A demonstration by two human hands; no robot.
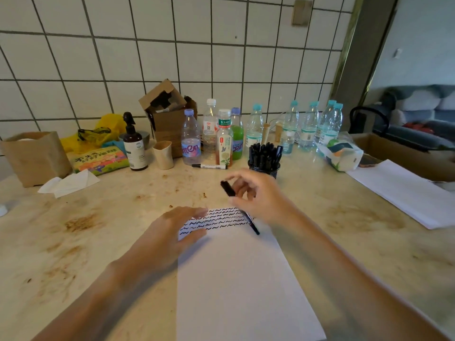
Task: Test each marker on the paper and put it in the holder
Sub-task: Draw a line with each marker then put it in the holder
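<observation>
Hands (256, 195) near "amen" bottle (190, 139)

Counting from my seat: two hands of mine over table, left hand (172, 232) and right hand (256, 195); one marker (248, 219) in play; one cap (227, 188) off it; one more marker (209, 166) lying by bottles; one holder (264, 166), packed with black markers, too many and too tight to count; two paper sheets, one (241, 286) under my hands, another (403, 190) off right; plastic bottles roughly ten, back ones overlap; one pump bottle (134, 146); one beige cup (163, 155).
</observation>
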